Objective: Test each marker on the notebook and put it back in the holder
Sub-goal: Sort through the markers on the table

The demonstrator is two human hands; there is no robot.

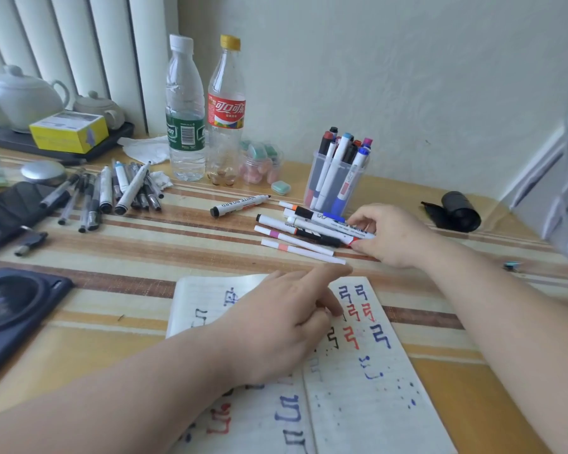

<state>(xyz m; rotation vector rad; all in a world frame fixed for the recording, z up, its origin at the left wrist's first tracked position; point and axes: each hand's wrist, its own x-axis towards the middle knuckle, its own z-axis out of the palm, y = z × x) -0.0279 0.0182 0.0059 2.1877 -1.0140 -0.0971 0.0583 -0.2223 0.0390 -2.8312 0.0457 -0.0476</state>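
An open notebook [351,381] with red, blue and black test marks lies at the table's near edge. My left hand [282,322] rests on its left page, index finger stretched out, the other fingers bent onto the paper. Beyond it lies a pile of several white markers [302,227]. My right hand [391,234] reaches into the right end of that pile and pinches a white marker with a red tip [328,231] between thumb and fingers. The clear plastic holder [336,181] stands just behind the pile, with several capped markers upright in it.
A lone black-capped whiteboard marker [240,204] lies left of the pile. Two plastic bottles [207,109] and a jar of erasers [259,165] stand behind. Several pens [112,191] lie at left, by phones [10,309]. A black roll [456,211] sits at right.
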